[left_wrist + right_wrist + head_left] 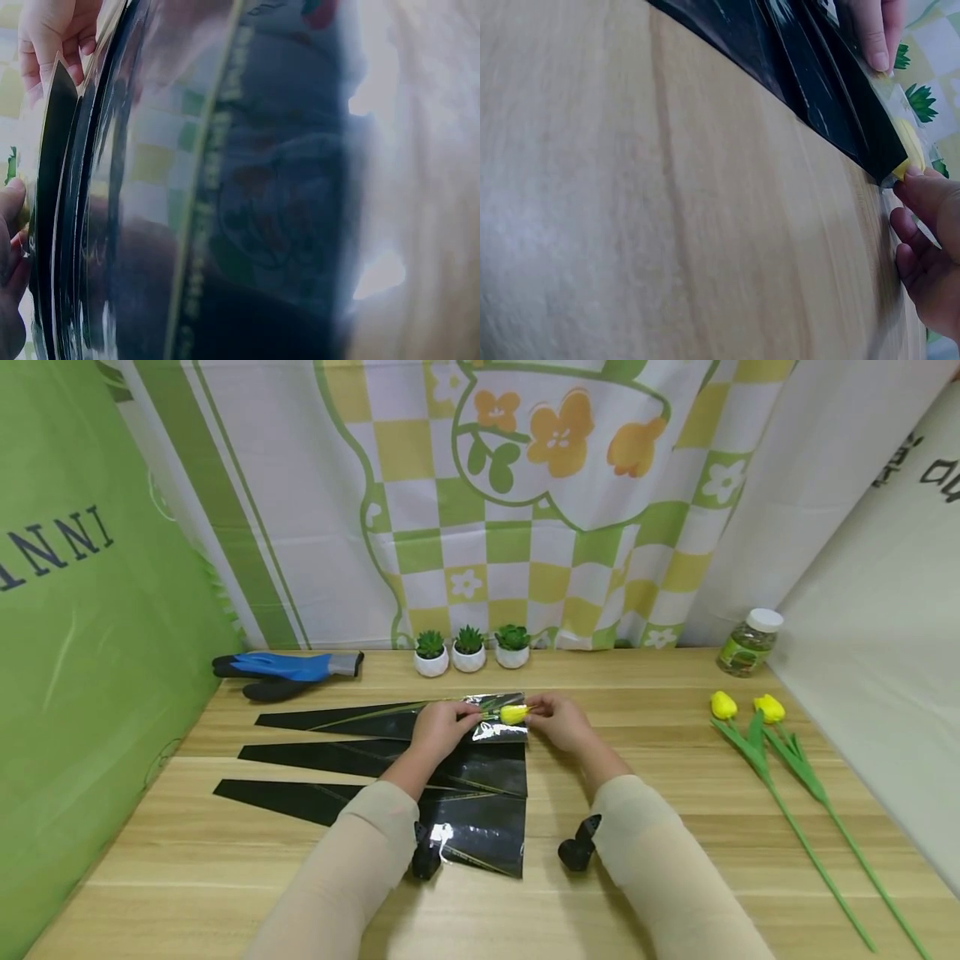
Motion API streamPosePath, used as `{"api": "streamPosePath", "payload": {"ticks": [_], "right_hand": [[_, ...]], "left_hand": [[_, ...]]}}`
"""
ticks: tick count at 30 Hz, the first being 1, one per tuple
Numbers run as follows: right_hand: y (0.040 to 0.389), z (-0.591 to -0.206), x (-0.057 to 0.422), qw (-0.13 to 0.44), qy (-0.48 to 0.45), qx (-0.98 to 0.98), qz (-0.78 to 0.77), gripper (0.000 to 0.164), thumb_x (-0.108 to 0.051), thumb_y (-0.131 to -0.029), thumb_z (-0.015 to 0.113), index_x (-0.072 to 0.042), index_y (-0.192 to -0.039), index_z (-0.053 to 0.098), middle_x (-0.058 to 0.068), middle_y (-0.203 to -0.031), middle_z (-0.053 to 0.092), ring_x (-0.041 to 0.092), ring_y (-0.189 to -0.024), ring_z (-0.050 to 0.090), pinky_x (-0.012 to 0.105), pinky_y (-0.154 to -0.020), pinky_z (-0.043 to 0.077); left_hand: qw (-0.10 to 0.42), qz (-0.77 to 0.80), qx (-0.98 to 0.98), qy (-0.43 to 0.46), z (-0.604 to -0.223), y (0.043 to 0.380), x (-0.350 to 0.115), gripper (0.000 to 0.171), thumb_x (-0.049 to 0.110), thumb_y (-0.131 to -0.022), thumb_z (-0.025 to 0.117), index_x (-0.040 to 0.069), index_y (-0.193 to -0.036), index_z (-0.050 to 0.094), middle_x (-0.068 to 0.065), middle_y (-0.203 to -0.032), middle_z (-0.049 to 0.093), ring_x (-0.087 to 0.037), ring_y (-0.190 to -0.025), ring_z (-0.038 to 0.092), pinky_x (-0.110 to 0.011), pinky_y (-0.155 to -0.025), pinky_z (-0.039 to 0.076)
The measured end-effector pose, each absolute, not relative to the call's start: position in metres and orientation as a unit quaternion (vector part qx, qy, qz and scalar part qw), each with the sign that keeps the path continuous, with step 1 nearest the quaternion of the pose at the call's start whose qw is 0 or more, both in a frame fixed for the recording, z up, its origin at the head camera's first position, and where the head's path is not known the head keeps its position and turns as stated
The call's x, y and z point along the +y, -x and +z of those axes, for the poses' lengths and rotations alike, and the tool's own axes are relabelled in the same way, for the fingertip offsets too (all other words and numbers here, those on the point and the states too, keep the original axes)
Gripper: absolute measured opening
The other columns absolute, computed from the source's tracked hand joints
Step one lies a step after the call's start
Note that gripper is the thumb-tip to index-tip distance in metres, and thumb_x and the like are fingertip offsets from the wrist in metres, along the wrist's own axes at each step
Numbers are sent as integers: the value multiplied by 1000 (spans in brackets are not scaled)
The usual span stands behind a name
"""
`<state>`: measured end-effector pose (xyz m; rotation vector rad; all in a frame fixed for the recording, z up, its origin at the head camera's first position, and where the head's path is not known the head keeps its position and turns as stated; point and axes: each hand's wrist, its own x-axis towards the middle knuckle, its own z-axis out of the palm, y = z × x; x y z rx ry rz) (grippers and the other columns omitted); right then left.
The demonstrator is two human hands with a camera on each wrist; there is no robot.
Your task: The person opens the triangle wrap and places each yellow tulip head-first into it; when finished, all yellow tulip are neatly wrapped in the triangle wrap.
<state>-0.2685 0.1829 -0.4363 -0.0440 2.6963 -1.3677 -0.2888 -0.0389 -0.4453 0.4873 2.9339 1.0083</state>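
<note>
In the head view, three tapered black flower sleeves with clear shiny fronts lie on the table: a back one [375,717], a middle one [480,767] and a front one [480,831]. A yellow tulip [514,715] lies at the wide right end of the back sleeve, its head near the edge. My left hand [442,727] pinches the tulip's stem just below the head. From the other side, my right hand [561,722] pinches the sleeve's edge beside the flower's tip. Clear film overlaps the yellow petals [907,146] in the right wrist view, with my right thumb against them.
Two more yellow tulips [768,708] with long green stems lie at the right. A lidded jar [750,643] stands at the back right. Three small potted succulents [468,652] line the back edge, and blue-black gloves [288,670] lie at the back left.
</note>
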Motion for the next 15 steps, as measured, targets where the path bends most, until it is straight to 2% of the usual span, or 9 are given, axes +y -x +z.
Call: {"api": "streamPosePath", "payload": {"ticks": [9, 15], "right_hand": [[270, -435, 179, 76, -6, 889, -452, 27, -15, -94, 65, -1, -117, 64, 17, -115, 68, 30, -107, 62, 42, -100, 49], [271, -438, 178, 74, -5, 893, -444, 24, -18, -93, 68, -1, -109, 67, 14, -105, 68, 23, -95, 60, 32, -86, 50]], "left_hand": [[-2, 311, 936, -164, -443, 288, -37, 24, 34, -94, 65, 21, -112, 76, 0, -115, 74, -21, -110, 67, -41, -98, 53], [-6, 306, 937, -168, -444, 289, -37, 24, 34, -94, 65, 21, -111, 77, 0, -115, 74, -20, -109, 68, -41, -96, 54]]}}
